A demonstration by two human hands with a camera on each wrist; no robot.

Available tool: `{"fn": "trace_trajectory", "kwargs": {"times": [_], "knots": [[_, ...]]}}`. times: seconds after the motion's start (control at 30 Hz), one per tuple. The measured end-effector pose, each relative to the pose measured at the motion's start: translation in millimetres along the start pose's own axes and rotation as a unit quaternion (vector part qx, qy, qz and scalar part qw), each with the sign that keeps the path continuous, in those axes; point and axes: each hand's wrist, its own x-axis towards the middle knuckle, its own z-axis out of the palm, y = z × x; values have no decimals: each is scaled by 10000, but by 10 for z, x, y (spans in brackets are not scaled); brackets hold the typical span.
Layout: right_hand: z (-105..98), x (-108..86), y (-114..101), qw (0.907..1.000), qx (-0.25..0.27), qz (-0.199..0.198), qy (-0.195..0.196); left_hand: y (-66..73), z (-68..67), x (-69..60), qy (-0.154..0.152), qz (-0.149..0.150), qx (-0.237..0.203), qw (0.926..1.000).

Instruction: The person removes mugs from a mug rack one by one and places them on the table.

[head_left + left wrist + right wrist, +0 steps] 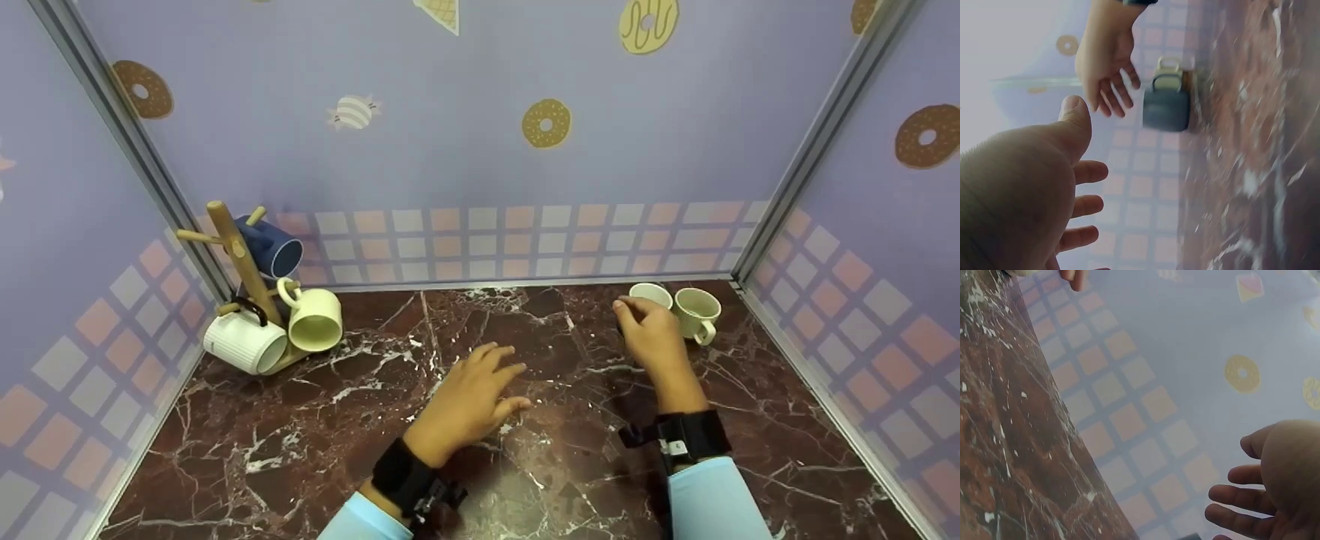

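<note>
My left hand (469,397) hovers over the middle of the marble table, fingers spread, holding nothing. My right hand (656,334) is at the back right, beside a mug with a pale inside (651,294) that it partly hides. In the left wrist view the right hand (1109,62) has its fingers extended, apart from a dark mug (1166,108). A pale green mug (697,311) stands upright just right of that hand, its handle toward me. Loosely bent fingers (1238,498) show nothing between them in the right wrist view.
At the back left stands a wooden mug tree (240,259). A blue mug (271,247), a cream mug (315,319) and a white ribbed mug (244,341) hang on it. Patterned lilac walls (450,165) enclose the back and sides of the table (300,450).
</note>
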Motion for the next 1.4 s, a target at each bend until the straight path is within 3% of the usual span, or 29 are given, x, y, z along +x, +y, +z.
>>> {"fn": "trace_trajectory", "kwargs": {"times": [0.3,0.5,0.67,0.87,1.07,1.27,1.4], "knots": [[178,-140,-364,9955,-449,-754,-354,-391,-302,-71,571,-565,-384,9960],[333,-271,-593,9838,-795,-1476,-641,-595,-487,-136,1047,-848,-427,9900],[421,-398,-785,9746,-861,-1826,-972,-753,-656,-217,1325,-1111,-468,9838],[458,-503,-929,9690,-602,-2062,-1221,-978,-848,-345,1683,-1504,-576,9725],[561,-597,-987,9549,-663,-2521,-1424,-1165,-983,-471,2218,-1776,-645,9566],[640,-747,-1019,9453,-844,-2619,-1754,-1268,-1107,-472,2603,-1990,-610,9428],[713,-817,-1067,9358,-942,-2706,-2054,-1397,-1299,-472,2763,-2181,-677,9335]]}}
